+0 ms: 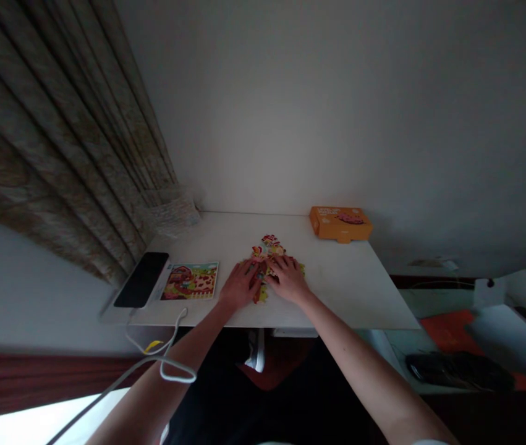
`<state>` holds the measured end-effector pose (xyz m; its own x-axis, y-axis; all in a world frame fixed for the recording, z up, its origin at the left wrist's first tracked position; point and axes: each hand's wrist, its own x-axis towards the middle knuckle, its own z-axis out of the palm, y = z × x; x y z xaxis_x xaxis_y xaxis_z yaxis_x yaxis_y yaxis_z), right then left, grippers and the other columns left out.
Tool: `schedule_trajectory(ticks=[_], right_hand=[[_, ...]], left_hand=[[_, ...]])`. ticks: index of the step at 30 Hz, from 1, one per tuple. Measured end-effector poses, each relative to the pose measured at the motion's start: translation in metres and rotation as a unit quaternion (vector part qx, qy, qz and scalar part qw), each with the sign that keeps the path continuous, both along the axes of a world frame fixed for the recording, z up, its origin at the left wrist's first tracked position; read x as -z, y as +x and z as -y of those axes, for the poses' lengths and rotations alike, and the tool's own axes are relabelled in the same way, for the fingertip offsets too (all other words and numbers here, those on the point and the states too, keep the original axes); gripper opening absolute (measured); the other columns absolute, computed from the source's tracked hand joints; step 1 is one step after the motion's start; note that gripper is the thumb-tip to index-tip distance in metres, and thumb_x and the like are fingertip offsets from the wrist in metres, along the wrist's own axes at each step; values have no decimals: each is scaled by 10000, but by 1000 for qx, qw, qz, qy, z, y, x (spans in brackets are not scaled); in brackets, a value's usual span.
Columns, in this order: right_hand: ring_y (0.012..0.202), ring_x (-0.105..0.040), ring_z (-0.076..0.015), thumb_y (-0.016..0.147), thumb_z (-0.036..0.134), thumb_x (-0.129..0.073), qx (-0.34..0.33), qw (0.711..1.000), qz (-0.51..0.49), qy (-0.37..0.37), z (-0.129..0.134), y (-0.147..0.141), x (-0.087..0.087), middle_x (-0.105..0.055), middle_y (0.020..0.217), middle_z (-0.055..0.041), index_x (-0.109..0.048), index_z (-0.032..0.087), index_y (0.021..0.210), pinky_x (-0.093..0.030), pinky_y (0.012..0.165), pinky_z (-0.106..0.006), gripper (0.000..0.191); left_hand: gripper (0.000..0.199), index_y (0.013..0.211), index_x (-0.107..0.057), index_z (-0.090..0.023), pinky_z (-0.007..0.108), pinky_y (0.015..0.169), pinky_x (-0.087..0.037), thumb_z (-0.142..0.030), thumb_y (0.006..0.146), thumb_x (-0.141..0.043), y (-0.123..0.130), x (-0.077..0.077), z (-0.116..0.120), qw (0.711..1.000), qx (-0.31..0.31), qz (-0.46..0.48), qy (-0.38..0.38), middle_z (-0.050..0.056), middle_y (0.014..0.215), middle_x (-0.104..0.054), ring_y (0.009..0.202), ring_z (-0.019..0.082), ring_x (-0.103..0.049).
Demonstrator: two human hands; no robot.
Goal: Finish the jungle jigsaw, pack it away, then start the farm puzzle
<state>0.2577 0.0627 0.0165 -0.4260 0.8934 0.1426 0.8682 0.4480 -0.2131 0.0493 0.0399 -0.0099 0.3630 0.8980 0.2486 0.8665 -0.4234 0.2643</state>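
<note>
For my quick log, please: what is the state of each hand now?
Left hand: open, palm down on the puzzle pieces.
Right hand: open, palm down on them too.

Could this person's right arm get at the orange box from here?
Probably yes: the orange box sits forward and rightward of the right grip, with only colourful pieces and white tabletop visible between.
</note>
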Motion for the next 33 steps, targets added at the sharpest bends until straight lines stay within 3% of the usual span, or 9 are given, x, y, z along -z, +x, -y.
schedule_trajectory(ticks=[7, 11, 15, 19, 23, 27, 29, 33], right_hand=[[1516, -327, -360, 1105, 391, -285, 82, 994, 13, -66, -60, -28, -10, -378, 1664, -145, -483, 239, 1538, -302, 1155, -667, 500], [1522, -329, -318, 1101, 375, -303, 82, 994, 4, -72, -73, -23, -10, -394, 1656, -142, -495, 216, 1524, -292, 1191, -608, 491], [1510, -364, -322, 1076, 502, -378, 40, 997, -4, -70, -46, 0, -2, -427, 1644, -106, -479, 280, 1545, -280, 1206, -613, 528], [1534, -322, -363, 1015, 588, -497, 30, 999, -24, -18, -1, 26, 10, -310, 1703, -100, -469, 294, 1551, -258, 1200, -664, 612], [1494, -396, -347, 1005, 481, -552, 43, 997, -66, 11, 25, 35, 18, -426, 1637, -135, -530, 255, 1497, -276, 1210, -630, 542], [1436, -472, -303, 989, 375, -564, 40, 992, -119, 29, 23, 34, 20, -500, 1574, -151, -594, 211, 1424, -363, 1194, -519, 466], [1434, -469, -318, 997, 351, -536, 69, 990, -121, 34, 19, 33, 22, -498, 1576, -152, -608, 203, 1402, -354, 1193, -534, 438], [1430, -454, -352, 1026, 313, -459, 151, 981, -111, 39, 14, 32, 26, -513, 1563, -154, -586, 204, 1423, -292, 1194, -607, 431]], left_hand=[[483, 1470, -571, -182, 528, 1245, -345, -348, 1022, -510, -1, -4, 1, 1000, 2, 24, -15, 150, 1568, -520, 1463, 300, -474], [449, 1455, -583, -237, 512, 1258, -323, -348, 1025, -513, -1, -8, -1, 999, -25, 31, -29, 102, 1553, -547, 1446, 264, -492], [453, 1487, -549, -267, 501, 1271, -293, -341, 1052, -442, -1, -8, -8, 994, -81, 36, -56, 69, 1578, -524, 1471, 237, -461], [494, 1536, -498, -282, 579, 1267, -256, -355, 1061, -382, 4, -8, -29, 992, -108, 2, -71, 77, 1622, -468, 1511, 276, -407], [549, 1582, -441, -254, 683, 1226, -244, -404, 1069, -314, 7, -11, -65, 990, -119, -23, -74, 128, 1647, -417, 1522, 340, -380], [580, 1613, -385, -230, 719, 1200, -251, -418, 1077, -268, 13, -18, -88, 986, -145, -23, -80, 160, 1665, -374, 1533, 362, -355], [592, 1613, -384, -225, 701, 1222, -221, -456, 1075, -299, 20, -19, -82, 990, -113, -38, -72, 159, 1677, -350, 1552, 354, -320], [584, 1591, -422, -299, 607, 1286, -125, -531, 1056, -396, 33, -11, -42, 994, 74, -81, -28, 89, 1674, -380, 1563, 301, -312]])
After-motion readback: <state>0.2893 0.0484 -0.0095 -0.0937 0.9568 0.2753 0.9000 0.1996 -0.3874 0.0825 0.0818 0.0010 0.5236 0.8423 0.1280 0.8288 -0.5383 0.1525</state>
